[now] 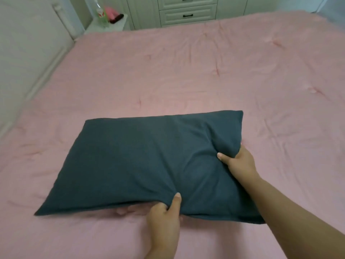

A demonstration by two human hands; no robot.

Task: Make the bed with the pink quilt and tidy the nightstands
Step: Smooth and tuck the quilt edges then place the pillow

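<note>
Quilt (186, 71): spread flat, pink.
Hands: my left hand (164, 219) and right hand (239, 161) each pinch the pillow (140, 165).
Risk: dragging it could rumple the cover.

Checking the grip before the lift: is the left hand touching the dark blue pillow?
Touching. The head view shows the left hand pinching the dark blue fabric pillow at its near edge.

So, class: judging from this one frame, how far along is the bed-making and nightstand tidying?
Done: the pink quilt lies spread flat over the bed. In hand: the left hand and right hand both grip the dark pillow, which rests on the quilt. Left: the nightstand beyond the bed holds a bottle and other items.
</note>
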